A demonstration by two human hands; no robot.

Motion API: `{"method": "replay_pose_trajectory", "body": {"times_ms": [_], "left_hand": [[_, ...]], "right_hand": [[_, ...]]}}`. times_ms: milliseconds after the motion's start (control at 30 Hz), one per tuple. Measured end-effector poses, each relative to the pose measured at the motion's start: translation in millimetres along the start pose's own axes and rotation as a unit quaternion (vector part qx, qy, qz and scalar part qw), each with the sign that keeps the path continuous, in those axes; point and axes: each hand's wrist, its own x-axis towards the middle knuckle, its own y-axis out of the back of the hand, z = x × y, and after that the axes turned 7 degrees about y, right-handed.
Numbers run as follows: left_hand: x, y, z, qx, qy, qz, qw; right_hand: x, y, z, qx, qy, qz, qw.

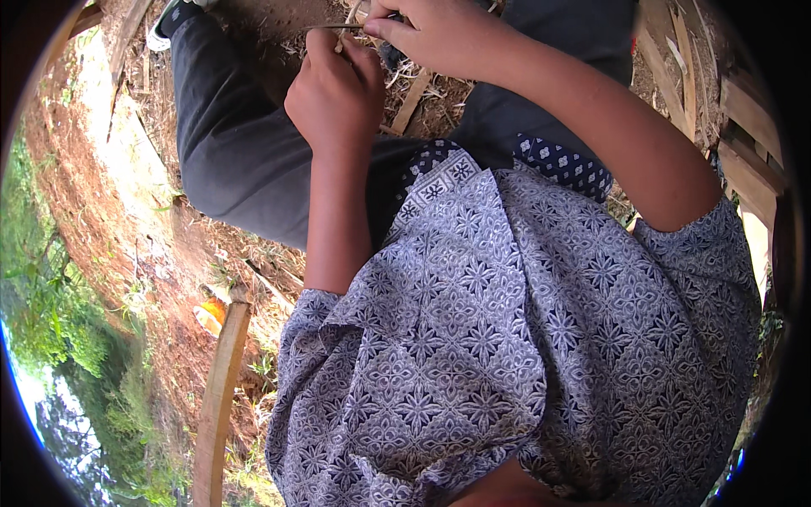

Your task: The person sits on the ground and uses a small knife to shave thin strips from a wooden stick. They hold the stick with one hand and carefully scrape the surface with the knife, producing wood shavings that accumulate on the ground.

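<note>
Near the top edge my left hand [334,97] is closed, its fingers curled round a thin pale strip [340,44] that looks like wood or cane. My right hand [439,34] is closed too, thumb pressed against a slim, dark, knife-like blade [346,26]. The blade lies across the pale strip, just above the left knuckles. Its handle is hidden inside the right fingers, and part of the strip runs out of the picture at the top.
My legs in dark trousers [245,169] are bent on either side of the hands. Shavings and wood scraps [412,101] litter the soil between them. A wooden post [221,397] stands at lower left, by an orange object [209,315]. Boards [752,118] lie at right.
</note>
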Motion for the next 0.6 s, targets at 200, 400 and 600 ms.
{"method": "replay_pose_trajectory", "body": {"times_ms": [200, 400, 600], "left_hand": [[-0.9, -2.3, -2.5, 0.024, 0.001, 0.0, 1.0], [-2.5, 0.9, 13.9, -0.01, 0.018, -0.033, 0.999], [-5.5, 2.7, -1.3, 0.006, 0.0, 0.013, 1.0]], "right_hand": [[2.5, -6.9, 6.6, -0.007, 0.022, 0.005, 1.0], [26.6, -37.4, 87.5, -0.065, -0.028, 0.049, 0.996], [23.7, -15.9, 61.4, -0.045, -0.081, 0.059, 0.994]]}}
